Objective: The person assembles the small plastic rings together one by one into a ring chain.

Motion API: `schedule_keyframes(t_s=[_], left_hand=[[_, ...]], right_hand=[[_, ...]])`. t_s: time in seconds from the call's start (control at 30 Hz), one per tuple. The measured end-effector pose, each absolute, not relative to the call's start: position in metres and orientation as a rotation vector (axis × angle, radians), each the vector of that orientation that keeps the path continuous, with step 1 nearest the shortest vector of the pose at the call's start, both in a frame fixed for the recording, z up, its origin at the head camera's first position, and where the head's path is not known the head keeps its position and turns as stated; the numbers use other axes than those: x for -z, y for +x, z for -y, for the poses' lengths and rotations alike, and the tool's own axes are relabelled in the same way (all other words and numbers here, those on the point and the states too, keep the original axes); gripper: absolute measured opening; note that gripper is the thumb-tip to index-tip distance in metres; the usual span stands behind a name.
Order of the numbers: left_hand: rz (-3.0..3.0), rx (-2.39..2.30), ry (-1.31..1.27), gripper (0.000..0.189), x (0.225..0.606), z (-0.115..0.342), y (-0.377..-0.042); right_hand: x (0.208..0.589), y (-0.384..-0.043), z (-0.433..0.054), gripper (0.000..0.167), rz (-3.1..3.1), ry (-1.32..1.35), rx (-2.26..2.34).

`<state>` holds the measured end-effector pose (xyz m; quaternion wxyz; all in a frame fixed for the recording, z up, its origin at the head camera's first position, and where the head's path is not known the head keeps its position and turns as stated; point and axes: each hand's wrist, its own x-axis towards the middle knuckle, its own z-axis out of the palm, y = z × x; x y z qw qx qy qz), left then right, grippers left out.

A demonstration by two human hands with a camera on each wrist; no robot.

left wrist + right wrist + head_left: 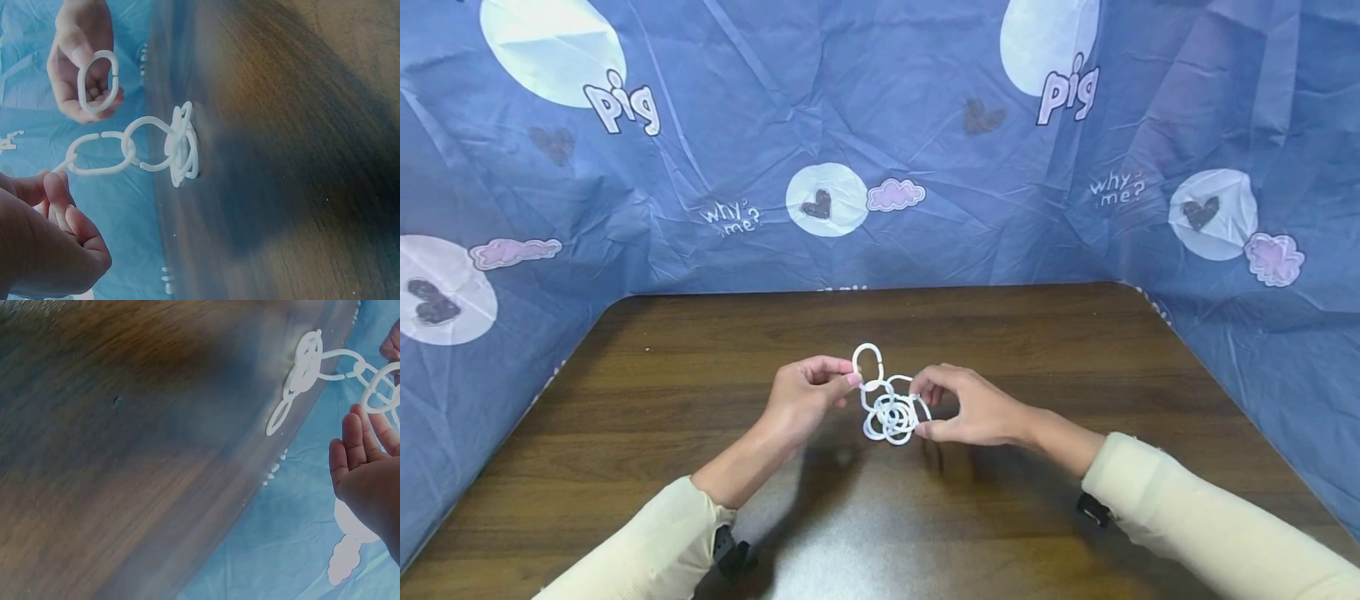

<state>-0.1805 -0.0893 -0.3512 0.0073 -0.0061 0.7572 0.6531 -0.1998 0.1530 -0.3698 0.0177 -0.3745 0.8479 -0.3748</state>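
White plastic C-shaped links form a chain (892, 414), its upper links raised and its lower ones heaped on the table. My left hand (801, 402) pinches the top link (867, 346) between thumb and fingers. To the right, my right hand (973, 407) holds a single white link (82, 94) by its edge, thumb against fingers. A small gap shows in that link's side. In the left wrist view it appears apart from the chain. The heaped links (306, 369) overlap, so their joins are partly hidden.
The brown wood-grain table (662, 433) extends around both hands. A blue printed cloth (895, 108) hangs behind it and along both sides. Dark wrist straps (730, 550) sit by the cream sleeves (647, 542).
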Motion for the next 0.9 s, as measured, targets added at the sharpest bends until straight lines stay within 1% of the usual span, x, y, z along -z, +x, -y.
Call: schedule_keyframes(t_s=[0.27, 0.53, 0.73, 0.9], left_hand=[[-2.375, -2.039, -0.014, 0.014, 0.351, 0.088, -0.179], [-2.37, -2.051, -0.003, 0.017, 0.35, 0.086, -0.178], [-2.348, -2.063, 0.01, 0.017, 0.351, 0.086, -0.179], [-2.348, -2.06, 0.012, 0.016, 0.352, 0.086, -0.18]], right_hand=[[0.37, -0.209, -0.156, 0.032, -2.497, -1.033, 1.471], [0.363, -0.214, -0.154, 0.031, -2.195, -0.719, 1.876], [0.361, -0.217, -0.147, 0.03, -1.989, -0.694, 2.083], [0.359, -0.217, -0.141, 0.03, -1.937, -0.656, 2.159]])
